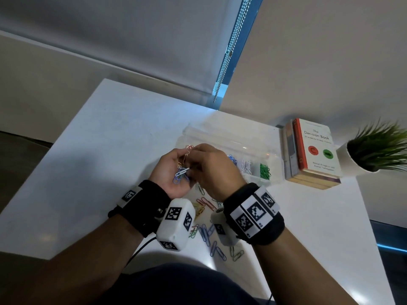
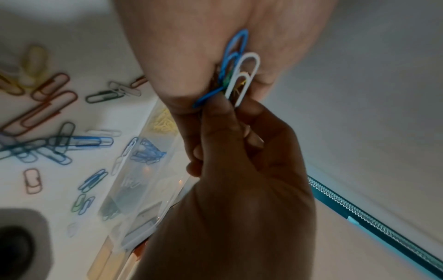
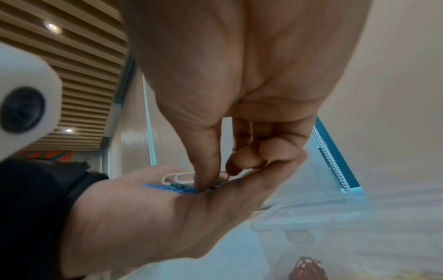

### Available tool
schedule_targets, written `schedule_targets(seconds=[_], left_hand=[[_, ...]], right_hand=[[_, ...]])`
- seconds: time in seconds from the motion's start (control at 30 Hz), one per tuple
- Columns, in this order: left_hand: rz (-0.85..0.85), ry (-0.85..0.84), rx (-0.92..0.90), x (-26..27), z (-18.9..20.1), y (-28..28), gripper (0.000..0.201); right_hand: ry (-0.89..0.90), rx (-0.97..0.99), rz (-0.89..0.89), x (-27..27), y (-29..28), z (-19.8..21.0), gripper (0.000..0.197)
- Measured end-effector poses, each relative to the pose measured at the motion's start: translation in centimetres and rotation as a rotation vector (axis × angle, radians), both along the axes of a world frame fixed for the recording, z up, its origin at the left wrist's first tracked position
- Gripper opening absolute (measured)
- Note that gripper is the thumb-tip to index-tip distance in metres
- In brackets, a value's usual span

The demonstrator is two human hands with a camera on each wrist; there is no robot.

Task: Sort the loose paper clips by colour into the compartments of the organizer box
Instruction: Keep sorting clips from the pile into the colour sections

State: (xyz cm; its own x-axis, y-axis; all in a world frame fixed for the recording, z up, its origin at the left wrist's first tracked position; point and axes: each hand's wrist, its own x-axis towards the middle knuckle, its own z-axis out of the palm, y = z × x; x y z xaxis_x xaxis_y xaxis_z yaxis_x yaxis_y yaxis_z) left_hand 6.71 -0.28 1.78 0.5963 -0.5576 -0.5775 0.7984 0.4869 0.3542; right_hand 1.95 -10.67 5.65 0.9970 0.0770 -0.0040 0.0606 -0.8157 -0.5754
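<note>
Looking down from the head view, the left hand (image 1: 174,172) cups a small bunch of blue, white and orange wire paper clips (image 1: 181,170) palm-up over the white table (image 1: 110,128), while the right hand (image 1: 211,166) pinches into that bunch just in front of the clear plastic organizer box (image 1: 253,150), whose compartments hold blue, white and green clips. Seen from the left wrist, more loose coloured paper clips (image 2: 48,132) lie scattered beside the box. From the right wrist, thumb and fingertips (image 3: 208,180) press the clips against the left palm.
</note>
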Motion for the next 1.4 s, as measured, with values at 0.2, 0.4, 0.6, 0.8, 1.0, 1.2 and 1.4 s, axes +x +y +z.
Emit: schedule_targets(seconds=[0.2, 0.4, 0.6, 0.8, 1.0, 1.2, 1.4], left_hand=[[-0.009, 0.021, -0.159, -0.5, 0.1, -0.2, 0.04], [-0.095, 0.026, -0.163, -0.8, 0.0, -0.5, 0.041], [-0.123, 0.016, -0.122, -1.0, 0.2, -0.8, 0.023], [-0.151, -0.003, -0.16, -1.0, 0.4, -1.0, 0.032], [-0.167, -0.011, -0.143, -0.9, 0.0, -1.2, 0.04], [-0.159, 0.009, -0.146, -0.7, 0.3, -1.3, 0.049], [-0.139, -0.003, -0.153, -0.6, 0.6, -1.8, 0.041]], right_hand=[[0.092, 0.283, -0.213, -0.1, -1.9, -0.1, 0.018], [0.128, 0.257, -0.285, 0.4, -3.4, 0.5, 0.011], [0.152, 0.043, -0.243, 0.7, -2.3, -0.1, 0.017], [0.095, 0.045, -0.262, 0.5, -2.4, -0.2, 0.01], [0.062, 0.171, -0.339, 0.0, -4.7, 0.7, 0.016], [0.063, 0.128, -0.597, -0.9, -11.3, 0.6, 0.028], [0.239, -0.047, -0.668, -1.2, -13.0, -1.1, 0.021]])
